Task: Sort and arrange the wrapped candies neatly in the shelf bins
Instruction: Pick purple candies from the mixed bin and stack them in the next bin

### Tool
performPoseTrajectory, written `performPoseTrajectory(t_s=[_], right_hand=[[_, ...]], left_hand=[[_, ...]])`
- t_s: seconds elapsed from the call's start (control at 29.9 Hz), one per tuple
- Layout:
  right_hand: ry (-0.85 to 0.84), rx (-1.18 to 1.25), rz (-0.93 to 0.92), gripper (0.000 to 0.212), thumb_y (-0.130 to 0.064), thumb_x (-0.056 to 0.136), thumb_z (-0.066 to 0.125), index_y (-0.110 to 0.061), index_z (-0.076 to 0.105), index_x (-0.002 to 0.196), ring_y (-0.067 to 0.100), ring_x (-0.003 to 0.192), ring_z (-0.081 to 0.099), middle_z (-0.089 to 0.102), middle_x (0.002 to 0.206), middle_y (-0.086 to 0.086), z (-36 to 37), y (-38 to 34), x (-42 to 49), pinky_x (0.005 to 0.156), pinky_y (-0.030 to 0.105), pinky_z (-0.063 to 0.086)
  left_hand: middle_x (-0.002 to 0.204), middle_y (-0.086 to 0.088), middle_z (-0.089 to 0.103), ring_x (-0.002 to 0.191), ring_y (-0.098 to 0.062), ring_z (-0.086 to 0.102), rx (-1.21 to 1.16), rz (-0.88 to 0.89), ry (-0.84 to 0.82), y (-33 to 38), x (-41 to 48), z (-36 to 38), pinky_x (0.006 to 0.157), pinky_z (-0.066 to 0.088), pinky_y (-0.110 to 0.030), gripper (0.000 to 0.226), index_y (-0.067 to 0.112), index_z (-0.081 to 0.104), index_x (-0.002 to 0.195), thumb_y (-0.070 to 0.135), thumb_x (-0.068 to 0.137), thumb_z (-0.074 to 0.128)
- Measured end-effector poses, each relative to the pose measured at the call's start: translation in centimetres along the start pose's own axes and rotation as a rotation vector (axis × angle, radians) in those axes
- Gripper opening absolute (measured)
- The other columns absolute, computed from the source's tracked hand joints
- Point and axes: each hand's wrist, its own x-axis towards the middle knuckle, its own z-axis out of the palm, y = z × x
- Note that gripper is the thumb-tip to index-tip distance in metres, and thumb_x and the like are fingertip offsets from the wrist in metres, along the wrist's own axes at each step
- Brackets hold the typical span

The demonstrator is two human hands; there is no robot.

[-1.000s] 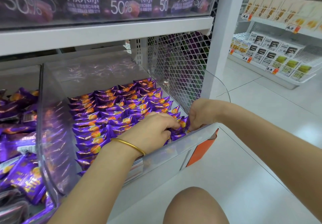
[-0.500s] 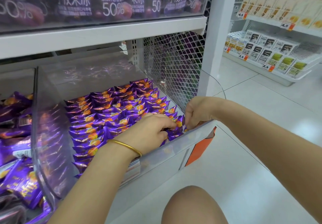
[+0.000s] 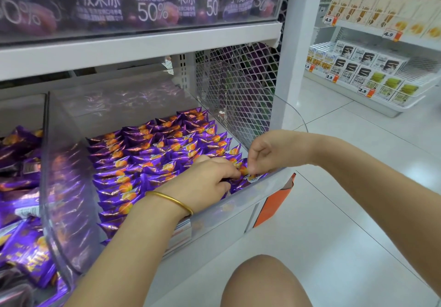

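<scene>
A clear plastic bin (image 3: 66,187) on the lower shelf holds purple wrapped candies (image 3: 152,154) with orange fruit prints, laid in neat overlapping rows. Both my hands reach into its front right corner. My left hand (image 3: 205,182), a gold bangle on its wrist, pinches a purple candy (image 3: 243,170) with curled fingers. My right hand (image 3: 267,151) pinches the same candy from the right, fingers curled down over the bin's front rim.
A neighbouring bin at the left holds loose purple candy packs (image 3: 21,187). A wire mesh panel (image 3: 238,96) closes the shelf's right side beside a white post (image 3: 293,56). Above, a shelf carries jelly packs (image 3: 148,1). My knee (image 3: 265,283) is below; boxed goods (image 3: 362,65) stand across the aisle.
Both hands have stayed at the bin's front right corner, fingertips working on the same candy. The view has shifted slightly; the rows look unchanged.
</scene>
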Motion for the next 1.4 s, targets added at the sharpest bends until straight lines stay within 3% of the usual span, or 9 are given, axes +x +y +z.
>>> performPoseTrajectory(t_s=[0.07, 0.3, 0.47, 0.6, 0.74, 0.9, 1.07, 1.17, 1.4], right_hand=[[-0.052, -0.049, 0.028, 0.025, -0.029, 0.078, 0.075, -0.012, 0.069, 0.095, 0.0, 0.071, 0.058, 0.065, 0.078, -0.012, -0.1, -0.3, 0.2, 0.07, 0.012, 0.045], [-0.051, -0.172, 0.021, 0.016, -0.015, 0.077, 0.076, -0.021, 0.064, 0.086, 0.007, 0.074, 0.057, 0.061, 0.079, -0.01, 0.3, -0.4, 1.1, 0.06, 0.007, 0.043], [-0.057, -0.378, 0.065, 0.024, -0.028, 0.078, 0.076, -0.017, 0.056, 0.086, 0.012, 0.072, 0.047, 0.051, 0.079, -0.008, 0.9, -1.1, 1.5, 0.059, 0.018, 0.038], [-0.054, -0.447, 0.107, 0.042, -0.033, 0.077, 0.076, -0.011, 0.048, 0.099, 0.019, 0.077, 0.043, 0.046, 0.09, 0.003, 1.1, -1.5, 1.9, 0.059, 0.025, 0.036], [-0.052, -0.391, 0.161, 0.069, -0.036, 0.075, 0.077, -0.009, 0.042, 0.129, 0.017, 0.093, 0.05, 0.054, 0.113, 0.002, 0.9, -1.4, 1.6, 0.079, 0.027, 0.045], [-0.093, -0.367, 0.163, 0.042, -0.035, 0.073, 0.078, -0.005, 0.065, 0.099, 0.021, 0.083, 0.057, 0.066, 0.093, 0.005, 0.9, -1.2, 2.0, 0.074, 0.031, 0.05], [-0.1, -0.385, 0.19, 0.051, -0.037, 0.072, 0.078, -0.005, 0.059, 0.108, 0.024, 0.093, 0.058, 0.062, 0.097, 0.005, 0.9, -1.4, 2.1, 0.078, 0.032, 0.05], [-0.12, -0.423, 0.189, 0.033, -0.037, 0.073, 0.078, -0.011, 0.059, 0.081, 0.024, 0.082, 0.055, 0.058, 0.08, 0.002, 1.2, -1.4, 2.6, 0.069, 0.031, 0.049], [-0.13, -0.463, 0.214, 0.037, -0.04, 0.075, 0.075, -0.016, 0.048, 0.071, 0.02, 0.071, 0.048, 0.048, 0.074, 0.001, 1.3, -1.7, 2.9, 0.069, 0.033, 0.047]], left_hand=[[0.134, 0.01, 0.049, 0.127, -0.008, 0.037, 0.004, -0.012, -0.011, -0.1, 0.0, 0.2, 0.096, 0.015, -0.013, 0.039, 0.023, 0.054, 0.129, 0.009, 0.092, 0.05], [0.141, 0.011, 0.042, 0.131, -0.008, 0.031, 0.04, -0.018, -0.016, -0.2, 0.3, 0.3, 0.087, 0.013, -0.011, 0.043, 0.021, 0.05, 0.132, 0.005, 0.092, 0.047], [0.141, 0.011, 0.044, 0.131, -0.003, 0.032, 0.015, -0.014, -0.013, 0.0, 0.2, 0.2, 0.091, 0.014, -0.011, 0.043, 0.019, 0.053, 0.13, 0.001, 0.091, 0.046], [0.137, 0.007, 0.049, 0.13, -0.007, 0.035, 0.011, -0.014, 0.0, 0.0, 0.1, 0.0, 0.096, 0.015, -0.009, 0.041, 0.019, 0.055, 0.129, 0.003, 0.091, 0.047], [0.131, 0.001, 0.054, 0.127, -0.015, 0.04, -0.026, -0.046, 0.035, 0.2, -0.3, -0.3, 0.102, 0.021, -0.015, 0.038, 0.017, 0.058, 0.126, 0.003, 0.091, 0.049], [0.126, 0.001, 0.056, 0.12, -0.012, 0.044, -0.014, -0.067, 0.094, 0.2, -0.8, -0.6, 0.102, 0.025, -0.017, 0.035, 0.015, 0.061, 0.122, 0.005, 0.091, 0.05], [0.127, 0.001, 0.054, 0.122, -0.013, 0.042, 0.043, -0.064, 0.062, 0.4, -0.7, -0.7, 0.106, 0.022, -0.021, 0.036, 0.016, 0.06, 0.124, 0.004, 0.091, 0.048], [0.129, 0.001, 0.053, 0.123, -0.013, 0.041, 0.056, -0.064, 0.057, 0.3, -0.6, -0.6, 0.104, 0.02, -0.017, 0.036, 0.015, 0.06, 0.124, 0.004, 0.091, 0.048], [0.132, -0.002, 0.05, 0.122, -0.022, 0.042, 0.14, -0.1, 0.003, 0.7, -0.4, -0.7, 0.102, 0.025, -0.025, 0.036, 0.015, 0.06, 0.124, 0.007, 0.093, 0.045]])
